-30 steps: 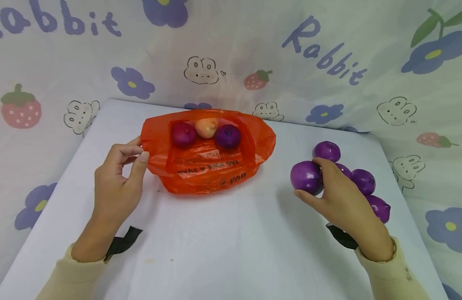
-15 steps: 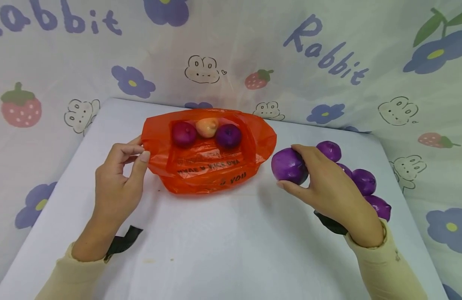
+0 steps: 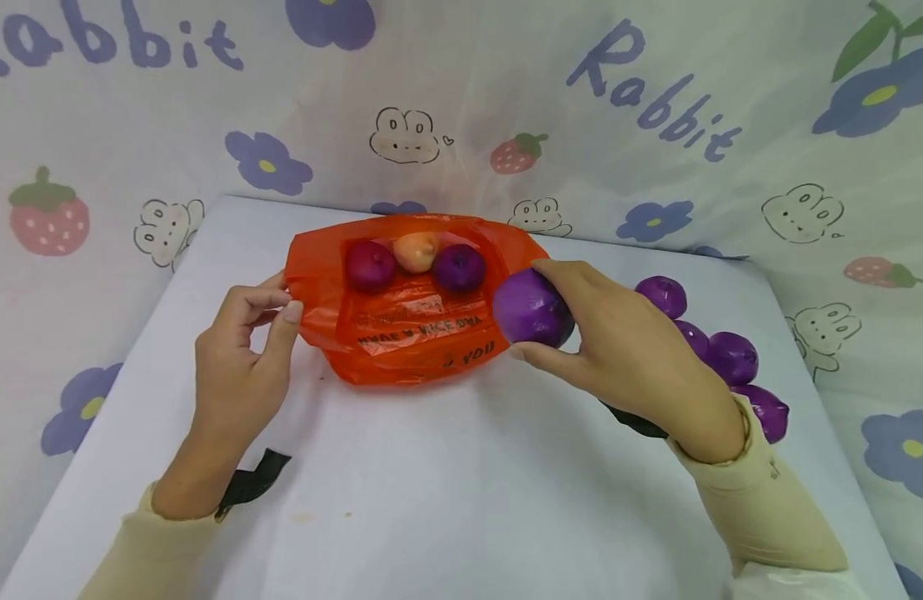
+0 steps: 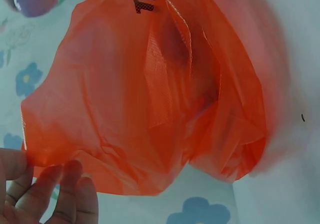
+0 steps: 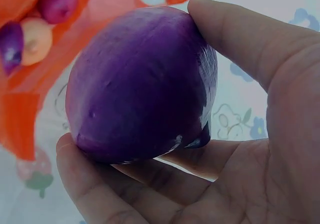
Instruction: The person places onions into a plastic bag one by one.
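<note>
An orange-red plastic bag (image 3: 420,367) with black lettering lies with its mouth open towards me. My left hand (image 3: 244,358) pinches its left edge between thumb and fingers. Inside sit a magenta round fruit (image 3: 370,265), a pale orange one (image 3: 415,252) and a dark purple one (image 3: 459,268). My right hand (image 3: 634,350) grips a larger purple round fruit (image 3: 532,308) at the bag's right side, where it overlaps the rim in the head view. Close up in the right wrist view, this purple fruit (image 5: 140,88) is glossy with a dark nub at the palm side.
Several glossy purple round fruits (image 3: 731,358) lie in a cluster on the white tabletop (image 3: 446,500), right of my right hand. Behind the table hangs a pale cloth (image 3: 461,83) printed with flowers, strawberries and rabbits. Black straps (image 3: 255,479) show at the wrists.
My right hand has carried the purple fruit leftwards from beside the cluster to the bag's right rim. My left hand keeps its pinch on the bag in nearly the same place.
</note>
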Tool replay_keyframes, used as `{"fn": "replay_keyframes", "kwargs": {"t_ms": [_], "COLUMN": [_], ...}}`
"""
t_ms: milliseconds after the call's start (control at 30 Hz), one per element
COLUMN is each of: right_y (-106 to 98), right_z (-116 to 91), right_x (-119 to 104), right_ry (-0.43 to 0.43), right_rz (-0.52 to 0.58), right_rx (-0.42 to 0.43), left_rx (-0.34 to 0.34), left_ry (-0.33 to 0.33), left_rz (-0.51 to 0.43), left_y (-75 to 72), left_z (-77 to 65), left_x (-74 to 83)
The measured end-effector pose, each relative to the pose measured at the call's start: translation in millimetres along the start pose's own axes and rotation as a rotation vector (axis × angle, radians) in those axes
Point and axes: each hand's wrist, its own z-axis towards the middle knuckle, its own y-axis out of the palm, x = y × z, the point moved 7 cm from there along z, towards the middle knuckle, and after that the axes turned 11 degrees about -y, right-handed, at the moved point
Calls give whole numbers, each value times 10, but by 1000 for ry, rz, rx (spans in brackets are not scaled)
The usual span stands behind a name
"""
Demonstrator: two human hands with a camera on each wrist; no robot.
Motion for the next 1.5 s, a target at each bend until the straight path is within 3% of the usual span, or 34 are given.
{"fn": "replay_keyframes", "kwargs": {"t_ms": [367, 933, 1267, 1500], "right_y": [-24, 106, 447, 817], "right_z": [307, 865, 1231, 1508], "right_x": [-76, -365, -519, -580], "right_ry": [-49, -127, -148, -168], "right_rz": [-10, -31, -52, -147], "right_rx": [-34, -178, -324, -434], "left_rx": [0, -10, -12, -13], "left_ry": [-12, -24, -14, -16], "left_rz": [-5, 17, 6, 6], "left_y": [-4, 9, 11, 0], "left_z": [-15, 2, 8, 2], "left_x": [27, -1, 12, 8]}}
